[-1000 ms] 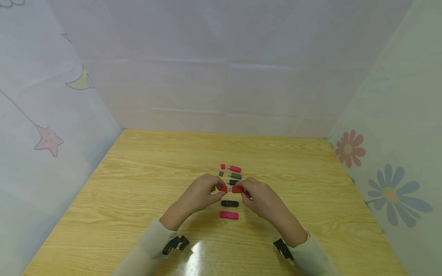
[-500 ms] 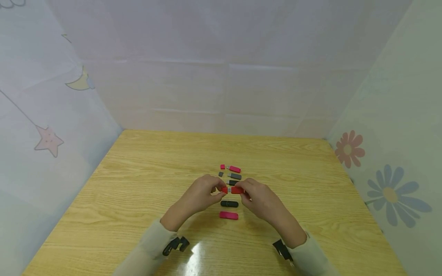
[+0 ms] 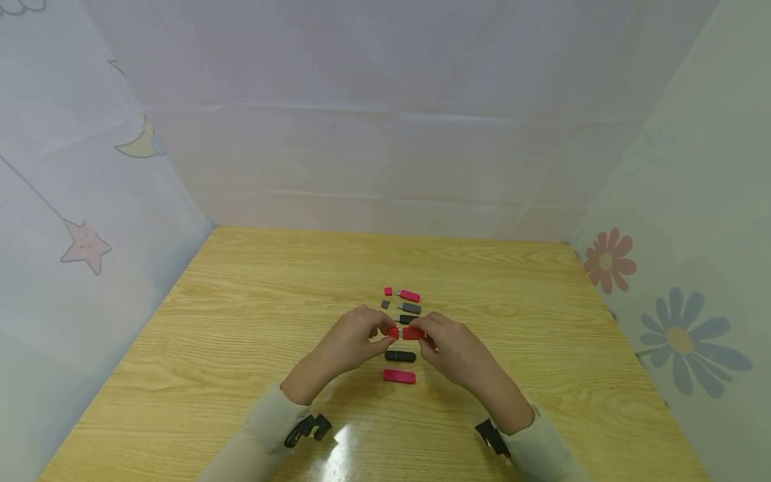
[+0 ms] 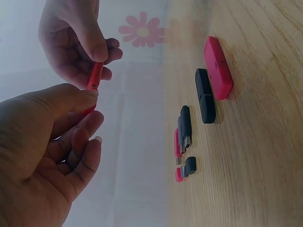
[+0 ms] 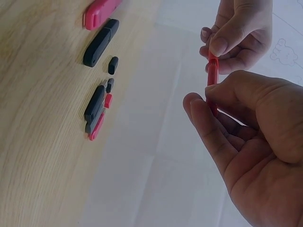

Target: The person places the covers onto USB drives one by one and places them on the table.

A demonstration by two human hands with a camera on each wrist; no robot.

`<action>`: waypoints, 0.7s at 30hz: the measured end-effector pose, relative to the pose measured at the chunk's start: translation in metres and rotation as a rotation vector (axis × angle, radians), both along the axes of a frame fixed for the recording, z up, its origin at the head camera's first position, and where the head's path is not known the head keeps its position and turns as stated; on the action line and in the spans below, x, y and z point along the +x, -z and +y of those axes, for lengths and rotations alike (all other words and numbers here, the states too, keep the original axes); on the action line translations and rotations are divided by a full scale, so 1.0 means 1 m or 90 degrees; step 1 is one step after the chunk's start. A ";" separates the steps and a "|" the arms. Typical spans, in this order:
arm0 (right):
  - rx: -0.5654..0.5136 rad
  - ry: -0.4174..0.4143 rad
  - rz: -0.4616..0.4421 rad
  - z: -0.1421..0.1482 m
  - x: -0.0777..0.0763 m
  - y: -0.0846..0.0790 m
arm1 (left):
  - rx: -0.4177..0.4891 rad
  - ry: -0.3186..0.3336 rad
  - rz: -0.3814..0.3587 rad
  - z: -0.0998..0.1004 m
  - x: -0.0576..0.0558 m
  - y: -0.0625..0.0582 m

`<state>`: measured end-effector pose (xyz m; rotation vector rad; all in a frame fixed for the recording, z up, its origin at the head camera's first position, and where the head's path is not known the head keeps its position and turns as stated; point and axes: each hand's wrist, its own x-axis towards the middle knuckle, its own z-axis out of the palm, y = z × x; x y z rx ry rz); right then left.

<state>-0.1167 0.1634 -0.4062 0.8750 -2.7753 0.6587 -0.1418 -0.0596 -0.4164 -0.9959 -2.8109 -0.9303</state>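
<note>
Above the table my left hand (image 3: pixel 355 338) pinches a small red cap (image 3: pixel 393 333) between thumb and forefinger. Facing it, my right hand (image 3: pixel 454 345) grips the red USB stick (image 3: pixel 413 333) by its body. A short strip of the metal plug shows between cap and body in the head view. Both wrist views show the red pieces (image 5: pixel 213 75) in line, well off the tabletop, the fingertips covering parts of them. Just nearer to me lie a capped black USB stick (image 3: pixel 400 356) and a capped pink USB stick (image 3: pixel 399 376).
Beyond the hands lie uncapped USB sticks: a black one (image 3: pixel 407 319), a grey one (image 3: pixel 410 308) and a pink one (image 3: pixel 409 295). Their loose caps lie to the left, among them a grey cap (image 3: pixel 385 304) and a pink cap (image 3: pixel 388 291). Fabric walls enclose the wooden table (image 3: pixel 241 281).
The red cap and the red USB stick have come closer together, so less of the metal plug shows between them. The USB sticks on the table stay where they were.
</note>
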 end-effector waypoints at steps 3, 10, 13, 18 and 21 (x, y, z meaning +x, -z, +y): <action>-0.001 0.003 0.000 0.000 -0.001 0.001 | -0.001 -0.001 -0.005 0.000 0.000 0.001; -0.005 0.006 -0.002 -0.002 0.000 0.001 | -0.001 0.001 -0.004 0.001 0.000 0.000; -0.001 0.008 -0.009 -0.003 0.000 0.001 | -0.001 0.001 0.000 0.001 0.000 0.001; 0.000 0.006 -0.005 -0.003 0.000 0.000 | -0.001 0.002 0.006 0.002 0.001 0.001; -0.002 0.006 0.000 -0.004 0.000 0.000 | -0.002 0.004 0.013 0.002 0.001 0.001</action>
